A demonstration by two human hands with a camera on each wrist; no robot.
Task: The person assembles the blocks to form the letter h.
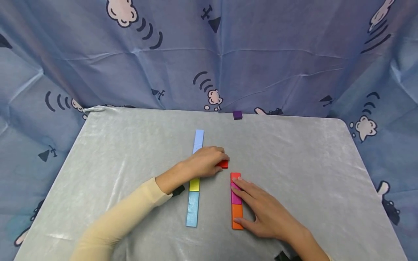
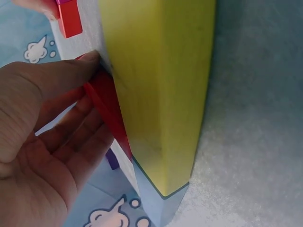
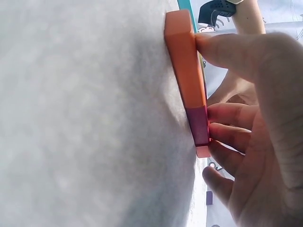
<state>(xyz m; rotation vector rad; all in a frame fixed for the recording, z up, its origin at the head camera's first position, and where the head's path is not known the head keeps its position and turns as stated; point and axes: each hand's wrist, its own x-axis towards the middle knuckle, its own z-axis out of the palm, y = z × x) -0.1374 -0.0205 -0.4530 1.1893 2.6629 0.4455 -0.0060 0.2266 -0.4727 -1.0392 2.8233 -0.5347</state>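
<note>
My left hand (image 1: pixel 209 159) pinches a red block (image 1: pixel 223 164) between thumb and fingers, with most of the block hidden under the hand in the head view. Beneath that wrist runs a line of blocks: pale blue ones (image 1: pixel 199 137) at the far end, a yellow block (image 1: pixel 194 185), and a light blue block (image 1: pixel 192 209) nearest me. The fingers of my right hand (image 1: pixel 266 208) rest on a second line, which has a red block (image 1: pixel 235 175), a magenta block (image 1: pixel 236 195) and an orange block (image 1: pixel 237 216). The right thumb touches the orange one.
At the table's far edge sits a small purple block (image 1: pixel 237 115). A grey cloth (image 1: pixel 294 152) covers the table, and a blue patterned curtain (image 1: pixel 261 43) hangs behind it and along both sides.
</note>
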